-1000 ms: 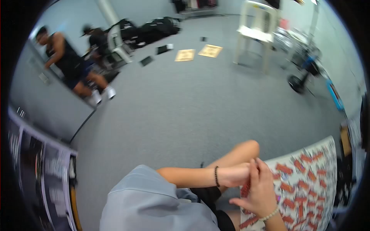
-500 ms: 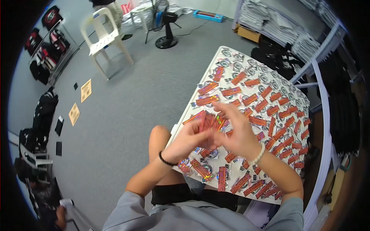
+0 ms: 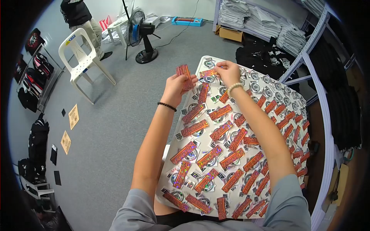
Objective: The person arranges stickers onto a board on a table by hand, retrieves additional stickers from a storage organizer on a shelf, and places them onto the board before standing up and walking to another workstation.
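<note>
My left hand (image 3: 174, 87) is closed around a small stack of red rectangular stickers (image 3: 183, 72), held beside the far left edge of the white table (image 3: 166, 169). My right hand (image 3: 230, 73) pinches one end of a single red sticker (image 3: 208, 72), low over a round black-and-white sticker near the table's far corner. I cannot tell whether it touches the one below. Across the table lie many red stickers with lettering (image 3: 194, 128), several with shiny rainbow glints, each on or beside round black-and-white stickers (image 3: 266, 91). Toward the far right edge, round ones lie uncovered.
A white plastic chair (image 3: 83, 57) and a black fan (image 3: 146, 42) stand on the grey floor. Another person (image 3: 79, 19) stands behind the chair. Metal shelving (image 3: 323, 92) with folded clothes runs along the right. Black garments (image 3: 256, 57) lie beyond the table.
Both hands moved from together over the middle of the table to its far end and separated. The right hand now holds one sticker apart from the stack. The view has shifted.
</note>
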The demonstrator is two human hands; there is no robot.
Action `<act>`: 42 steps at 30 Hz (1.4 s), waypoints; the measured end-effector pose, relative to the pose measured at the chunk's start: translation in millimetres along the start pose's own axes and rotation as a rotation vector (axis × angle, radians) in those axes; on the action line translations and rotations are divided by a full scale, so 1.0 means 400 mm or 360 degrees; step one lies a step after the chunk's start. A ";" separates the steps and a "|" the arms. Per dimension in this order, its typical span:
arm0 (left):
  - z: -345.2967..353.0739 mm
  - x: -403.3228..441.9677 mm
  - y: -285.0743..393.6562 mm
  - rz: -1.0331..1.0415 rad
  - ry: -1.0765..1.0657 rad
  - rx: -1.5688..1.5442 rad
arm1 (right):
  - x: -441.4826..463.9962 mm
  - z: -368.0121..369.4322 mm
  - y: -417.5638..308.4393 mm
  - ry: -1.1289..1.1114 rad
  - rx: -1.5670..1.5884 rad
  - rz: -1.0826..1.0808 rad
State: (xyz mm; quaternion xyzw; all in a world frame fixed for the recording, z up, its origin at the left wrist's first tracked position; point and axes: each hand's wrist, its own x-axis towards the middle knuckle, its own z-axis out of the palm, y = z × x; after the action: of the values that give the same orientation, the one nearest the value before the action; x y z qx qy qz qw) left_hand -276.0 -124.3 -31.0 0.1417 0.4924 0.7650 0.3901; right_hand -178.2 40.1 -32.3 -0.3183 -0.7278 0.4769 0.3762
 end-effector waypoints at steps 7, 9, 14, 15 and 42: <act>0.021 0.075 -0.043 0.0335 0.0044 0.0100 | 0.016 0.023 0.045 0.0207 -0.0636 -0.0811; 0.046 0.078 -0.038 0.0197 -0.0104 0.0238 | 0.033 0.010 0.007 -0.0246 0.0241 -0.0332; 0.090 0.119 -0.037 0.0179 -0.0404 0.0586 | 0.046 -0.078 -0.003 -0.0511 0.0216 -0.0037; 0.092 0.128 -0.041 0.0194 -0.0393 0.0659 | 0.044 -0.097 0.005 -0.0549 0.0209 0.0059; 0.137 0.110 -0.010 -0.0250 -0.0349 0.0386 | 0.045 -0.282 0.145 0.0084 -0.1169 -0.0607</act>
State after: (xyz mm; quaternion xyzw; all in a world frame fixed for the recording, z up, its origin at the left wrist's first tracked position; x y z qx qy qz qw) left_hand -270.0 -55.6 -15.8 0.2312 0.5451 0.6472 0.4801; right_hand -85.5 126.1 -52.6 -0.3030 -0.8856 0.0990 0.3378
